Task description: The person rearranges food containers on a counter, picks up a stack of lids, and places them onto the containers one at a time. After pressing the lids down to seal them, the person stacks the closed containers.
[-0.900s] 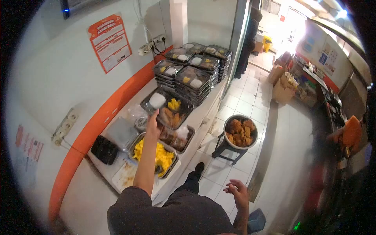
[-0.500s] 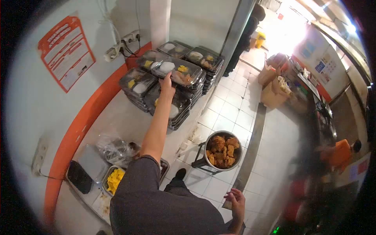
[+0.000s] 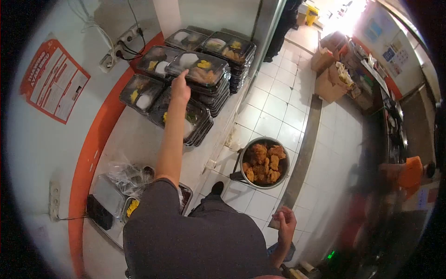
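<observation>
My left hand [image 3: 180, 87] reaches across the counter to the near edge of a clear-lidded meal box [image 3: 204, 76], gripping its rim with a digit on the lid. White rice, yellow pieces and a brownish piece of food show through that lid. The box sits on top of a stack of similar boxes [image 3: 214, 100]. Beside it are more stacked boxes [image 3: 141, 93], with another pile [image 3: 195, 122] nearer me. Low on the right, my right hand [image 3: 285, 221] hangs over the floor, fingers loosely bent and somewhat apart, with nothing visible in it.
A round metal pot of fried chicken [image 3: 265, 162] stands on a support right of the counter [image 3: 139, 135]. Plastic bags [image 3: 125, 179] and a tray with yellow food [image 3: 132, 208] lie nearer me. Cardboard boxes [image 3: 332, 83] line the aisle; a dark-clothed person [image 3: 281, 32] stands beyond.
The view has shifted, moving the boxes left and up in frame. My left hand stays at the same box's near edge. The fingers of my right hand have bent a little more.
</observation>
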Tool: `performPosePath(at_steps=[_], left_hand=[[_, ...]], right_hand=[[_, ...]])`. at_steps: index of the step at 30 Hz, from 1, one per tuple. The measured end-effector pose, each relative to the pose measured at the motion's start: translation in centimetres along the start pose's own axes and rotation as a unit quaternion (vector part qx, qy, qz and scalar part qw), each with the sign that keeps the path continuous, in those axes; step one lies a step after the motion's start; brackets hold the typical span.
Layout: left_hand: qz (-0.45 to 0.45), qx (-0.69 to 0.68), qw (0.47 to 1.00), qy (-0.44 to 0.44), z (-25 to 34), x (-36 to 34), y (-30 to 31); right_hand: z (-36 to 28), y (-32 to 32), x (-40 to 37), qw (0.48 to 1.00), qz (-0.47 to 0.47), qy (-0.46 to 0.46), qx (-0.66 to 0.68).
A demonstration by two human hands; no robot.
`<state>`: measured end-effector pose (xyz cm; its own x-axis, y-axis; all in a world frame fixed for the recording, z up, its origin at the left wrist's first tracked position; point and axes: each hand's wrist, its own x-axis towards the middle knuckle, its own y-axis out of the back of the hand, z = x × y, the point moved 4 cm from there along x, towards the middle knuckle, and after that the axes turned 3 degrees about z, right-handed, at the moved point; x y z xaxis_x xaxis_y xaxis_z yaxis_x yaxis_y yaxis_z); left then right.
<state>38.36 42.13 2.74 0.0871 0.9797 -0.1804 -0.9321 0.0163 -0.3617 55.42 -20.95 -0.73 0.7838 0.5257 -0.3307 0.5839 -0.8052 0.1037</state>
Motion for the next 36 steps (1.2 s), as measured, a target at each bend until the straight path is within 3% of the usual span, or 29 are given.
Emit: performPosePath(at_steps=[1, 2, 6, 8, 12, 17, 20, 23, 26, 27, 29, 30, 31, 32, 33, 34, 35, 36], left_hand=[[0.004, 0.193, 0.979, -0.071, 1.3, -1.4, 0.2], [0.043, -0.1, 0.992, 0.061, 0.8, -1.8, -0.3], [0.06, -0.124, 0.988, 0.072, -0.1, -1.6, 1.0], [0.0, -0.14, 0.989, 0.048, -0.7, -0.6, 1.4], [0.034, -0.107, 0.992, 0.059, -0.2, -2.4, 1.4], [0.032, -0.051, 0.997, 0.044, -1.0, -3.5, 3.2], [0.085, -0.033, 0.995, -0.027, -0.2, -7.5, 4.0], [0.057, -0.018, 0.993, -0.104, -0.9, -15.4, 4.4], [-0.024, 0.11, 0.993, -0.024, -6.9, -25.8, 4.8], [-0.037, 0.145, 0.988, 0.029, -9.9, -30.3, 4.5], [-0.188, 0.256, 0.929, 0.188, -15.4, -39.5, 4.3], [-0.252, 0.3, 0.894, 0.217, -20.0, -43.9, 6.6], [-0.321, 0.343, 0.851, 0.232, -24.9, -47.9, 9.3], [-0.278, 0.405, 0.84, 0.232, -27.9, -51.7, 11.9], [-0.234, 0.462, 0.824, 0.231, -30.2, -55.8, 14.3], [-0.178, 0.519, 0.783, 0.293, -31.9, -59.7, 16.9], [0.007, 0.458, 0.84, 0.29, -36.6, -65.8, 22.9], [0.139, 0.284, 0.885, 0.341, -42.5, -74.2, 30.5]], right_hand=[[-0.3, -0.1, 0.9, 1.0, 0.002, 0.009, 0.0], [-0.4, -0.1, 1.6, 1.0, 0.004, 0.017, 0.001], [-0.9, -0.1, 3.1, 1.0, -0.012, 0.015, 0.004], [-0.3, 0.3, 3.8, 1.0, -0.01, 0.007, 0.007], [0.1, 0.6, 5.9, 1.0, -0.024, -0.005, 0.005], [-0.2, 1.5, 9.4, 0.991, -0.131, 0.015, -0.03], [-0.8, 3.1, 12.3, 0.979, -0.194, 0.036, -0.054], [-1.5, 4.6, 15.1, 0.964, -0.254, 0.027, -0.074], [2.7, 4.6, 21.8, 0.929, -0.332, 0.036, -0.16], [4.6, 5.0, 23.3, 0.912, -0.353, 0.036, -0.206], [7.0, 4.0, 25.8, 0.835, -0.408, 0.049, -0.365], [9.4, 3.8, 27.4, 0.724, -0.445, 0.092, -0.519], [12.1, 4.1, 28.4, 0.604, -0.516, 0.152, -0.588], [13.9, 3.6, 29.1, 0.599, -0.515, 0.152, -0.594], [16.2, 3.7, 29.5, 0.53, -0.555, 0.105, -0.632], [18.3, 4.2, 29.6, 0.456, -0.589, 0.056, -0.664], [20.1, 4.2, 29.3, 0.477, -0.586, 0.024, -0.655], [21.9, 4.4, 28.8, 0.496, -0.582, -0.01, -0.645]])
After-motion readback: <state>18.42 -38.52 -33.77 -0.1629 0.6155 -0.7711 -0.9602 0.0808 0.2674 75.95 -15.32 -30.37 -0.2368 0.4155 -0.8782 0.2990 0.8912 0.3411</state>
